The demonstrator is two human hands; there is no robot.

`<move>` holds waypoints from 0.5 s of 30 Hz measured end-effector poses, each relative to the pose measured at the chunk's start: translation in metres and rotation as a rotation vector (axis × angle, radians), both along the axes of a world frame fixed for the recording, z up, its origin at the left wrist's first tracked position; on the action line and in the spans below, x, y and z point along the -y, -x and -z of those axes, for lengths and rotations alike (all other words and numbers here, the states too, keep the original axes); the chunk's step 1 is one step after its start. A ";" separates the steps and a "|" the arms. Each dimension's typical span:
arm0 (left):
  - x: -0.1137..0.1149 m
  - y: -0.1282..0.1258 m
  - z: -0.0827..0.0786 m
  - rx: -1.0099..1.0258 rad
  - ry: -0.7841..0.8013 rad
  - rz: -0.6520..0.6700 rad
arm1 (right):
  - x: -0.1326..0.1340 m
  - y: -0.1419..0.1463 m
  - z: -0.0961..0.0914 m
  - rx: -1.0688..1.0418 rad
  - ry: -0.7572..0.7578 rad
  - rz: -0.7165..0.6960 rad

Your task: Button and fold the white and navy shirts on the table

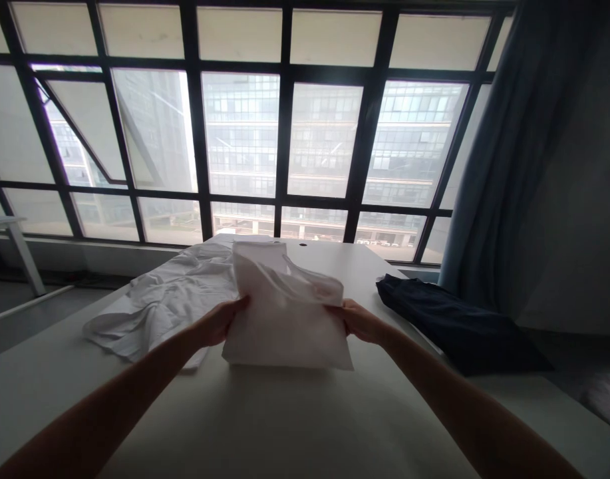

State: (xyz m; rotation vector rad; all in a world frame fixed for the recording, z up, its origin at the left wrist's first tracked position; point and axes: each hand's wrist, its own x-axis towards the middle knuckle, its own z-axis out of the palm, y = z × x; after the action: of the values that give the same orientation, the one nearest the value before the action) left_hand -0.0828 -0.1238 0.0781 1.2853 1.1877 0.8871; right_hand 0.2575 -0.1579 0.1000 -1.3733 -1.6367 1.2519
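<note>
A whitish, translucent bag [287,332], probably plastic, is held up over the white table, its upper part loose and rippled. My left hand [223,318] pinches its left side, with the thumb on the near face. On the right edge, my right hand [357,319] is closed as well, fingers partly behind the bag. Left of the bag lies a crumpled white garment [169,299], close to my left hand. What the bag contains, if anything, cannot be made out.
A folded dark navy garment [454,326] lies along the right edge of the white table [265,426], with a thin pale sheet edge under it. Black-framed windows [245,133] rise behind. A blue-grey curtain [494,166] hangs at right, and another white table [22,256] stands far left.
</note>
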 end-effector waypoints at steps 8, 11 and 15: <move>-0.032 0.015 0.005 -0.182 0.218 0.090 | -0.071 0.010 0.038 0.188 0.115 0.240; -0.053 0.002 -0.001 -0.212 0.182 0.005 | -0.081 0.019 0.037 0.146 0.050 0.253; -0.075 -0.015 -0.002 -0.204 0.016 -0.144 | -0.087 0.026 0.026 0.080 -0.084 0.224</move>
State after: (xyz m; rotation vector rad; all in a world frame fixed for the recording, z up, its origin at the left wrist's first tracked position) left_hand -0.0675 -0.0492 0.0803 1.3132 1.4591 0.8627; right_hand 0.2312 -0.0705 0.0744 -1.5239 -1.5213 1.0003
